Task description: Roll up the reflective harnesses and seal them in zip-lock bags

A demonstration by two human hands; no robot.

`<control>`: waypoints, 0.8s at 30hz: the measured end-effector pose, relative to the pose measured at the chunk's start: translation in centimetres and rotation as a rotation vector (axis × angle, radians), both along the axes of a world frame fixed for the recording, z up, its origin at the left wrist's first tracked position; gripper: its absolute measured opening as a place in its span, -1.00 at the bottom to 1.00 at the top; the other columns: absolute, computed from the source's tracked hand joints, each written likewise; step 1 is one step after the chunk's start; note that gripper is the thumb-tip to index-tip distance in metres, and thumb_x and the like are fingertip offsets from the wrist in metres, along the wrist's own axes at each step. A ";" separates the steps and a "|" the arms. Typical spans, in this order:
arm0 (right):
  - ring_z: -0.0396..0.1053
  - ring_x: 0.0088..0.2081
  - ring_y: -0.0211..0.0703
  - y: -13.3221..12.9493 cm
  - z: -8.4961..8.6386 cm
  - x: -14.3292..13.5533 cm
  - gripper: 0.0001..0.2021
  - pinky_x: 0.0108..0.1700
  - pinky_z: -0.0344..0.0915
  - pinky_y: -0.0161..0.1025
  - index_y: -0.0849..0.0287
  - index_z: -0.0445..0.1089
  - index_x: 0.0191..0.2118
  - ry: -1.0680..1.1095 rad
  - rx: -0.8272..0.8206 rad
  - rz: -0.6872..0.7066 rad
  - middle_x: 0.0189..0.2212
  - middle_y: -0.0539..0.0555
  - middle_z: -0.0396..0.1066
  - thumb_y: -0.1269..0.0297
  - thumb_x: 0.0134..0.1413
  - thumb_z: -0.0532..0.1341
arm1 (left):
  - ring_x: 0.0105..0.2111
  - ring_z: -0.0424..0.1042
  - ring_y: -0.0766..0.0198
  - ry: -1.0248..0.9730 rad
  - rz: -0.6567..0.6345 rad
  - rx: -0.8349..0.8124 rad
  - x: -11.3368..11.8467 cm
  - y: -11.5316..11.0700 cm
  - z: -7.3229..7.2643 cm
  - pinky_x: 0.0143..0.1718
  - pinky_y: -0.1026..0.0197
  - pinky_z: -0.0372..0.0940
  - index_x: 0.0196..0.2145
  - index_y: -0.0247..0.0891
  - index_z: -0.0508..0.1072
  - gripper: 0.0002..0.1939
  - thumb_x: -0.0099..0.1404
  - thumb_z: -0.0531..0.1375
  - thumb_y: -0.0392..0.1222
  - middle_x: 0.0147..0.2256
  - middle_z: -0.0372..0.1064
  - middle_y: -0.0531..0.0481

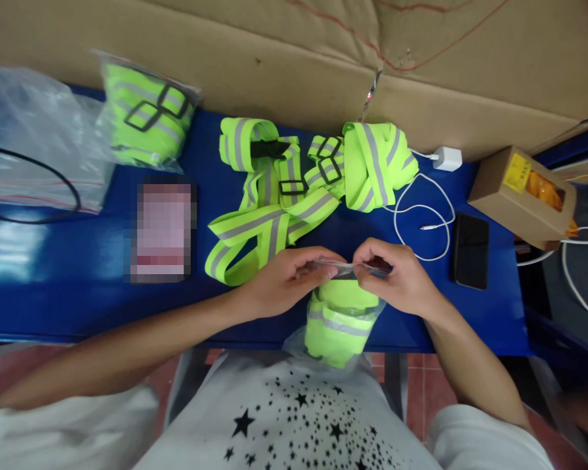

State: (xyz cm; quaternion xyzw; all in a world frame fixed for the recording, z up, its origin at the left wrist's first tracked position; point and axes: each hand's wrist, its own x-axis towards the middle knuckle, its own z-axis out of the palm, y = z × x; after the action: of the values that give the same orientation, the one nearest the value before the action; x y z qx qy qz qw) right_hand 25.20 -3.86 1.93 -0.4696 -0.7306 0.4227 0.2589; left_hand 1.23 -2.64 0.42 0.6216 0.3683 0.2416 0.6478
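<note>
1. The left hand (287, 277) and the right hand (396, 277) meet at the near edge of the blue surface (78, 294), just past the middle. Both are pressed shut in a pinch on the mouth of a clear bag (345, 269).
2. The bag's mouth runs crosswise between the two hands, from left to right, as a thin, taut strip. The fingertips of each hand close on it from opposite ends, so both hands are equally near it.
3. The long axis of the bag runs the other way: it hangs from the pinched mouth down over the near edge of the surface toward the person's chest. Inside it sits a folded vest (338, 326), fluorescent yellow with grey reflective bands.
4. Just beyond the hands, toward the far edge, a loose vest (274, 215) lies spread out with black buckles showing, close to the left hand's knuckles but apart from the bag.
5. Toward the far left corner lies a packed vest (147, 114) in its own wrapper, beside a stack of empty bags (34, 143).
6. To the right of the right hand, a white cable (424, 212) loops from a charger (447, 158), and a dark phone (471, 251) lies near the right edge, with a cardboard box (522, 196) beyond it.
</note>
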 end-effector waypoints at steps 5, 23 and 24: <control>0.31 -0.44 -0.39 0.1 0.1 0.2 -0.95 -0.37 0.22 -0.39 0.16 0.47 -0.19 0.029 -0.023 0.012 -0.45 -0.09 0.40 0.33 0.25 0.30 | -0.28 0.58 0.34 0.111 0.083 0.066 -0.3 0.2 0.5 -0.24 0.37 0.40 -0.12 -0.25 0.61 -0.77 0.46 0.19 -0.12 -0.24 0.64 0.03; 0.32 -0.50 -0.39 -0.9 -0.6 -0.4 -0.87 -0.42 0.14 -0.34 0.13 0.41 -0.12 -0.176 0.288 0.231 -0.43 -0.06 0.46 0.21 0.43 0.18 | -0.55 0.24 0.45 0.050 0.012 0.084 0.0 -1.0 -0.3 -0.57 0.42 0.11 -0.31 -0.32 0.53 -0.70 0.42 0.22 -0.02 -0.49 0.34 0.08; 0.37 -0.47 -0.37 -1.0 -0.7 -0.3 -0.87 -0.39 0.15 -0.33 0.13 0.40 -0.11 -0.202 0.313 0.251 -0.39 -0.04 0.49 0.22 0.45 0.16 | -0.55 0.24 0.46 0.048 0.006 0.081 -0.1 -1.0 -0.2 -0.58 0.43 0.09 -0.31 -0.32 0.54 -0.71 0.42 0.23 -0.02 -0.49 0.34 0.09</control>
State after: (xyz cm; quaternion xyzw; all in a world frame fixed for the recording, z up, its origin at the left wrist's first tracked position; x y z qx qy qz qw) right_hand 24.90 -4.84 1.26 -0.3687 -0.8623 0.2840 0.1996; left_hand 1.16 -3.62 0.17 0.6519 0.3756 0.2431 0.6123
